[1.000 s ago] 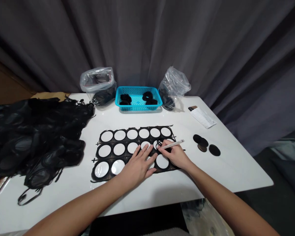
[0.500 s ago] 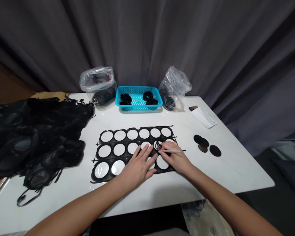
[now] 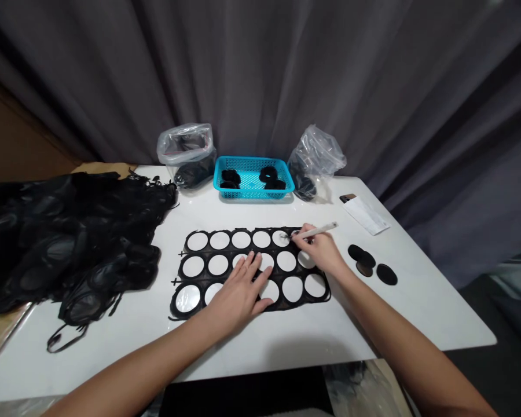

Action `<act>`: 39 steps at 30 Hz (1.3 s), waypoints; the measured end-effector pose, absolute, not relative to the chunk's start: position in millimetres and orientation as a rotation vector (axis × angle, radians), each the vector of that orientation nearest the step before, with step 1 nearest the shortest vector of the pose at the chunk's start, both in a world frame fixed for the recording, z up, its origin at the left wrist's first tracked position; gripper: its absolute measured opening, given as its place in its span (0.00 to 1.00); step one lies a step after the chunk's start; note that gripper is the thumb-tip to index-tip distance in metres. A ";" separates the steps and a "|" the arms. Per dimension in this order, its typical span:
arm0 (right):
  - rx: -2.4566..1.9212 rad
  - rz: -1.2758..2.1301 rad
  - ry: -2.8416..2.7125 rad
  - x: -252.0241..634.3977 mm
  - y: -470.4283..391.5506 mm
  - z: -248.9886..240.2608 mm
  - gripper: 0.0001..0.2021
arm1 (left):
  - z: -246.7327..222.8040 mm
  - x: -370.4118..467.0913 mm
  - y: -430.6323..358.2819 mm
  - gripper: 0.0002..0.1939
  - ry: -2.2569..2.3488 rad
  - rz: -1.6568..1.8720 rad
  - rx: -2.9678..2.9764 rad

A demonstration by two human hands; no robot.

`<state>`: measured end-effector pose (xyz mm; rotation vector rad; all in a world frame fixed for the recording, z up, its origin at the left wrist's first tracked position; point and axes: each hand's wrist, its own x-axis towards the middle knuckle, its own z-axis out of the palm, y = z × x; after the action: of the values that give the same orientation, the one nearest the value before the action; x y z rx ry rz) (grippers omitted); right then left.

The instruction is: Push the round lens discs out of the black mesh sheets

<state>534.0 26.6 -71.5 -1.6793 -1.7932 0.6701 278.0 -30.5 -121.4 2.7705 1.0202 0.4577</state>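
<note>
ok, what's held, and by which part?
White tool, in the right hand, near its lower end. Left hand holds nothing; it lies spread on the black sheet.

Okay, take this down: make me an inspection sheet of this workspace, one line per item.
Surface: white table, glossy.
Job's things: black sheet with three rows of white circles; white pen-like tool.
Clutter: black heap at left, blue perforated basket between two clear plastic bags, white paper, dark discs at right.
Grips: left grip spread flat on the sheet; right grip holds the tool.
Cables: nothing seen.
Surroundings: gray curtain behind.
</note>
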 end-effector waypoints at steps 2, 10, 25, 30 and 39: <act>-1.562 0.955 -1.817 511.7 12.7 -77.2 0.12 | -122.2 266.2 -31.3 0.31 1.047 0.446 2.809; -1.431 1.189 -1.870 478.3 -7.7 -93.1 0.11 | -130.2 249.6 -40.3 0.29 1.063 0.409 2.827; -1.129 0.222 -2.469 478.9 -21.3 -111.2 0.05 | -133.9 250.2 -44.0 0.29 1.094 0.411 2.786; -1.622 -0.087 -2.031 518.8 41.3 -102.9 0.10 | -127.8 250.6 -44.1 0.27 1.118 0.407 2.743; -1.547 0.904 -1.918 456.2 21.7 -86.6 0.11 | -121.4 214.7 -50.5 0.30 1.162 0.407 2.831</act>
<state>456.2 21.7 -86.6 -1.5468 -1.9176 0.9040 214.7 -50.5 -121.4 2.8311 1.1624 0.4071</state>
